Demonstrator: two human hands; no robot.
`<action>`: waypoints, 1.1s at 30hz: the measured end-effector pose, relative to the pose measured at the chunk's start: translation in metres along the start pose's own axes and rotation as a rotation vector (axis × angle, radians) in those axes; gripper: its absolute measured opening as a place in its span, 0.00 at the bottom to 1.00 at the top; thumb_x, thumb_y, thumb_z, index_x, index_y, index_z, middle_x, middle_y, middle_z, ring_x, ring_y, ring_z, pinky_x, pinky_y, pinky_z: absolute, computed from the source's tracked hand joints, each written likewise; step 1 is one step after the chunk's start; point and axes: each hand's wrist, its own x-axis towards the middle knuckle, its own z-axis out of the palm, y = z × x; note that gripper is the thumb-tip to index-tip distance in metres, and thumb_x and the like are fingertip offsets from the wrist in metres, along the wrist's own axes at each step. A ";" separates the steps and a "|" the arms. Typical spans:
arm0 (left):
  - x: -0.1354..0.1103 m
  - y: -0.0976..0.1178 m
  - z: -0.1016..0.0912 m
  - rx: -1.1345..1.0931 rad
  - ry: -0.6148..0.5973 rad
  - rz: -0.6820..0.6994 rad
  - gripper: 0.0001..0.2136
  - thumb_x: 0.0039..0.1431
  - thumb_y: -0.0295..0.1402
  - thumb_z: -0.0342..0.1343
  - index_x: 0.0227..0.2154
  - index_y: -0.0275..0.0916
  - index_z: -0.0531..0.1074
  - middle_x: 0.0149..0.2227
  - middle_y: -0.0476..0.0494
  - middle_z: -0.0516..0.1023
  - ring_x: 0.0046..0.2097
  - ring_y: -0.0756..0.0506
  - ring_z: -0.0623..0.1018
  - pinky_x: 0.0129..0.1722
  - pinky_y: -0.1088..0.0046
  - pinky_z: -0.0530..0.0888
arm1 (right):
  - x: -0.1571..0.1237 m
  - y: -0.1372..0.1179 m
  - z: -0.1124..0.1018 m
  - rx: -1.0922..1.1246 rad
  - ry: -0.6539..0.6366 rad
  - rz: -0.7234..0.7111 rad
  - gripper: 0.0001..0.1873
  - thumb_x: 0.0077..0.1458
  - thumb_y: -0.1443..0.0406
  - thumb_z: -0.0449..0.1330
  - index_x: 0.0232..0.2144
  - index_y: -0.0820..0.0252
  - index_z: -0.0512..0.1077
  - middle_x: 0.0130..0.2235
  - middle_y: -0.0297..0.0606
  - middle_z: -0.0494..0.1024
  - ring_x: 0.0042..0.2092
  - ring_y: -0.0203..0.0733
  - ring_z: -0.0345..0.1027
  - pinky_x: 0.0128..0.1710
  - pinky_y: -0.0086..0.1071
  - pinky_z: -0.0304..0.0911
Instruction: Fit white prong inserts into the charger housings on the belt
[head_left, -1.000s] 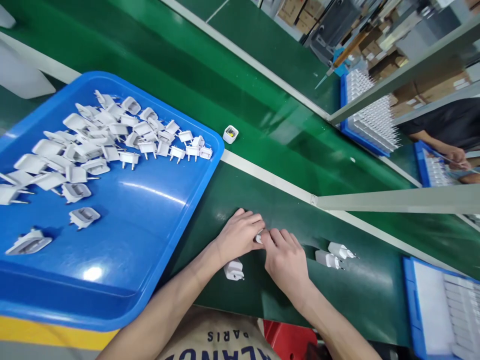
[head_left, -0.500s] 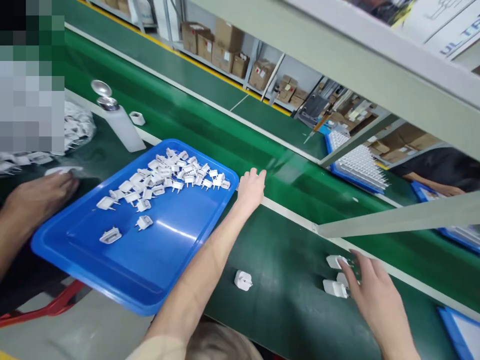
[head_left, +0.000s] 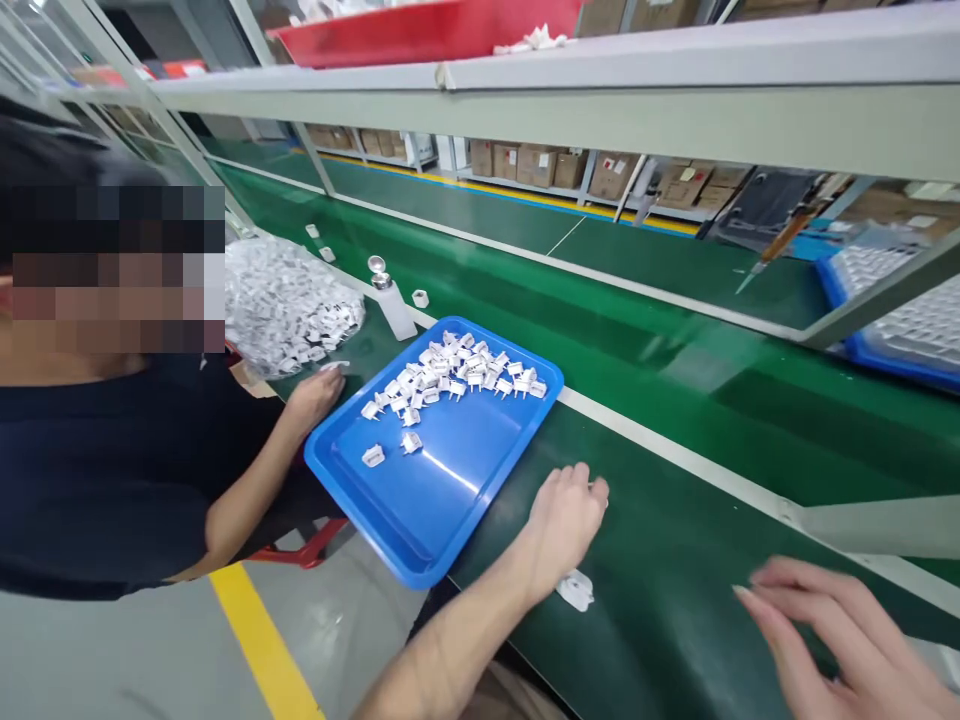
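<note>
My left hand is over the green tabletop, right of the blue tray. Its fingers are curled, and a sliver of white shows at the fingertips; what it is I cannot make out. Just below that wrist lies a white plug piece, partly covered by my forearm. At the lower right, my right hand is raised with thumb and fingers apart, nothing visible between them. A white item shows partly behind it. Many small white plug pieces with pins are heaped in the tray's far half.
A co-worker sits at the left, one hand beside the tray. Past it are a plastic bag of white parts and a pump bottle. A green belt runs behind. A frame post stands at the right.
My left hand has come back from the tray's far right corner toward me, its fingers now curled. My right hand has drawn away from the group of white pieces. The view has swung left.
</note>
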 end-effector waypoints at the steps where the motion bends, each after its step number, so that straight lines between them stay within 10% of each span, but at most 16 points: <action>1: -0.010 -0.003 0.005 -0.007 0.009 -0.007 0.07 0.68 0.25 0.55 0.44 0.35 0.77 0.42 0.37 0.76 0.44 0.39 0.78 0.45 0.60 0.76 | 0.020 -0.008 0.015 0.056 -0.057 -0.103 0.10 0.68 0.57 0.56 0.33 0.47 0.71 0.38 0.40 0.77 0.35 0.52 0.74 0.37 0.46 0.69; 4: -0.021 -0.016 0.016 -0.064 0.060 0.020 0.10 0.68 0.28 0.57 0.50 0.39 0.76 0.48 0.38 0.77 0.48 0.39 0.78 0.47 0.59 0.76 | 0.093 -0.033 0.079 0.094 -0.281 -0.307 0.10 0.72 0.60 0.53 0.39 0.52 0.73 0.41 0.41 0.78 0.43 0.51 0.76 0.44 0.41 0.72; 8: -0.016 -0.033 0.026 -0.202 0.132 0.089 0.16 0.65 0.31 0.65 0.54 0.45 0.74 0.49 0.46 0.79 0.48 0.43 0.78 0.47 0.65 0.76 | 0.182 -0.053 0.181 -0.131 -0.524 -0.195 0.11 0.66 0.67 0.61 0.51 0.60 0.75 0.47 0.49 0.77 0.50 0.56 0.73 0.51 0.44 0.70; 13: -0.012 -0.043 0.039 -0.341 0.233 0.078 0.20 0.56 0.33 0.73 0.49 0.41 0.74 0.45 0.47 0.81 0.45 0.43 0.80 0.45 0.65 0.76 | 0.212 -0.056 0.244 -0.114 -0.580 -0.218 0.04 0.60 0.71 0.66 0.37 0.59 0.77 0.44 0.48 0.77 0.50 0.55 0.72 0.53 0.45 0.69; 19: -0.010 -0.046 0.047 -0.475 0.255 0.065 0.15 0.54 0.30 0.72 0.41 0.40 0.74 0.42 0.46 0.81 0.44 0.41 0.79 0.46 0.61 0.74 | 0.160 -0.030 0.191 0.155 -0.559 -0.135 0.09 0.73 0.63 0.51 0.44 0.56 0.71 0.51 0.46 0.77 0.53 0.49 0.74 0.56 0.47 0.71; 25: -0.010 -0.046 0.054 -0.614 0.222 0.093 0.10 0.60 0.28 0.66 0.42 0.41 0.72 0.44 0.44 0.79 0.47 0.39 0.77 0.48 0.58 0.70 | 0.057 0.004 0.107 0.879 -0.359 0.521 0.13 0.68 0.52 0.63 0.45 0.51 0.66 0.41 0.37 0.80 0.36 0.44 0.80 0.41 0.43 0.79; 28: -0.011 -0.046 0.053 -0.643 0.214 0.134 0.10 0.61 0.26 0.65 0.42 0.42 0.71 0.44 0.47 0.80 0.47 0.40 0.77 0.48 0.59 0.68 | 0.023 0.007 0.087 0.747 -0.284 0.585 0.11 0.66 0.55 0.66 0.44 0.51 0.71 0.43 0.37 0.77 0.36 0.42 0.79 0.44 0.42 0.80; 33: -0.012 -0.047 0.053 -0.635 0.220 0.175 0.09 0.63 0.27 0.63 0.43 0.42 0.71 0.45 0.47 0.81 0.48 0.40 0.77 0.48 0.59 0.67 | 0.015 0.003 0.079 0.303 -0.419 0.310 0.10 0.71 0.59 0.59 0.51 0.52 0.73 0.46 0.40 0.76 0.38 0.42 0.77 0.40 0.36 0.78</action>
